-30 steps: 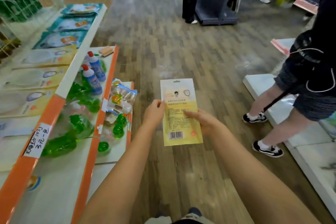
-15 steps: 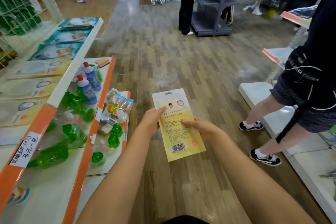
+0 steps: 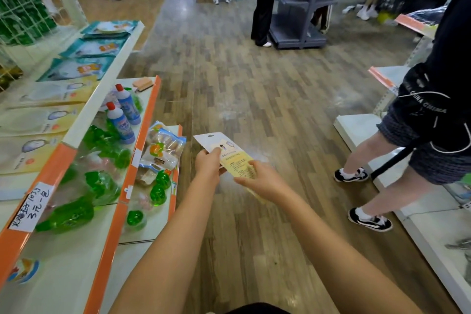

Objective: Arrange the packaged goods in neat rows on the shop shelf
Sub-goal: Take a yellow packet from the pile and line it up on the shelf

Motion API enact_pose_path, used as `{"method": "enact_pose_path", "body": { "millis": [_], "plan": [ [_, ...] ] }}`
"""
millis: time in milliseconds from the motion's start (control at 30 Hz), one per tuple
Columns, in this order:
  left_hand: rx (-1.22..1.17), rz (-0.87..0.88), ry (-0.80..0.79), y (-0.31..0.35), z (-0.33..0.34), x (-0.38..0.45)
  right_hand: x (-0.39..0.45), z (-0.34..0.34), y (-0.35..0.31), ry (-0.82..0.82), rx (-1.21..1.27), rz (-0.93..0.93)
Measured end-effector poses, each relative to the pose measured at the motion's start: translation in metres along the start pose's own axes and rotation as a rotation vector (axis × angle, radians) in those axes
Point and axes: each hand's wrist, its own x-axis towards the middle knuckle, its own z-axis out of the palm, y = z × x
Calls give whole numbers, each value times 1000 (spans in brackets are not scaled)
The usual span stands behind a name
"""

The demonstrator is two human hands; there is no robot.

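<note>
A flat yellow packet (image 3: 230, 154) with a white top hangs over the wooden floor, tilted with its top to the left. My left hand (image 3: 207, 164) grips its left edge and my right hand (image 3: 262, 181) holds its lower right part, hiding the bottom. To the left stands the shop shelf (image 3: 68, 135) with an orange front strip. On its top level lie yellow packets (image 3: 38, 120) in a row, with teal packets (image 3: 84, 47) farther back.
The lower shelf levels hold two blue bottles (image 3: 122, 115), green round packs (image 3: 102, 181) and a snack bag (image 3: 163, 148). A person in dark shorts (image 3: 420, 140) stands close on the right by a white shelf base (image 3: 356, 127). A grey rack (image 3: 300, 2) and other people stand far back.
The packet has turned from facing me to tilting leftward, and its barcode end is now hidden behind my right hand. My view has lifted, showing more of the aisle.
</note>
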Motion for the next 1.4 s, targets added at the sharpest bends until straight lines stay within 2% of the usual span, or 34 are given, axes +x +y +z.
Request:
{"method": "enact_pose_path", "body": {
  "millis": [100,200,300,400,600,767,900,1067,1233,1300,1400],
  "plan": [
    [20,8,0,-5,1,-1,-10,17,-7,-1,-210,-53],
    [11,11,0,-6,1,-5,-14,21,-7,129,-371,-68],
    [-2,1,-12,-6,0,-10,-16,17,-5,198,-463,-65],
    [38,-8,-26,-9,-2,-10,-15,15,1,186,-486,-73],
    [152,-21,-78,-13,-10,-8,-7,11,8,121,-200,31],
    [247,-38,-21,-19,-24,3,2,5,13,2,364,117],
    [222,-145,-107,-23,-27,8,5,4,18,-83,685,152],
    [232,-173,-174,-22,-28,10,10,11,27,-205,731,242],
    [301,-140,-186,-19,-45,24,14,16,24,-376,782,237],
    [297,-127,-178,-15,-52,30,18,16,23,-376,749,249],
    [293,-110,-166,-10,-59,47,30,17,25,-280,571,295]
  ]
}}
